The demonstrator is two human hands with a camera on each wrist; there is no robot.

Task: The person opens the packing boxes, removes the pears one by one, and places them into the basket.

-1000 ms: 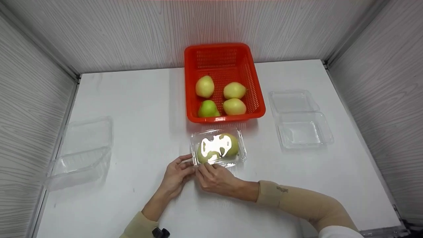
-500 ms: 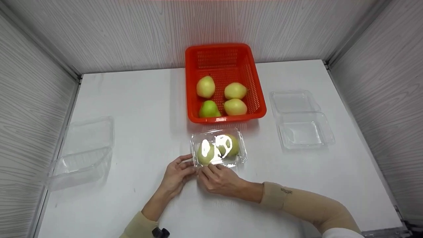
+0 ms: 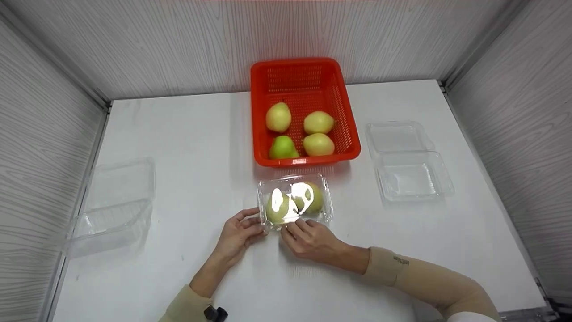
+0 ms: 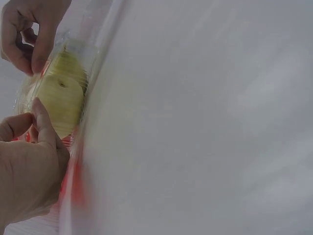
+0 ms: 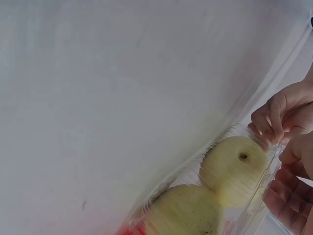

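Note:
A clear plastic clamshell container (image 3: 329, 206) stands on the table with its lid down over two yellow-green pears (image 3: 313, 197). At its near left corner my left hand (image 3: 236, 238) pinches the rim between thumb and fingers. My right hand (image 3: 311, 241) grips the front rim, near the middle, with thumb and curled fingers. In the left wrist view the left hand (image 4: 34, 169) and right hand (image 4: 36, 29) both hold the container's edge, with pear (image 4: 61, 95) behind the plastic. Glare on the lid hides part of the fruit.
A red plastic basket (image 3: 351, 134) behind the container holds several pears, one greener (image 3: 283, 147). An open clear container (image 3: 384, 179) lies at the right, and another open container (image 3: 111, 237) lies at the left. Walls enclose the table's back and sides.
My right hand has slid to the right along the container's front rim, from near the left corner toward the middle. The left hand and the container have stayed almost in place.

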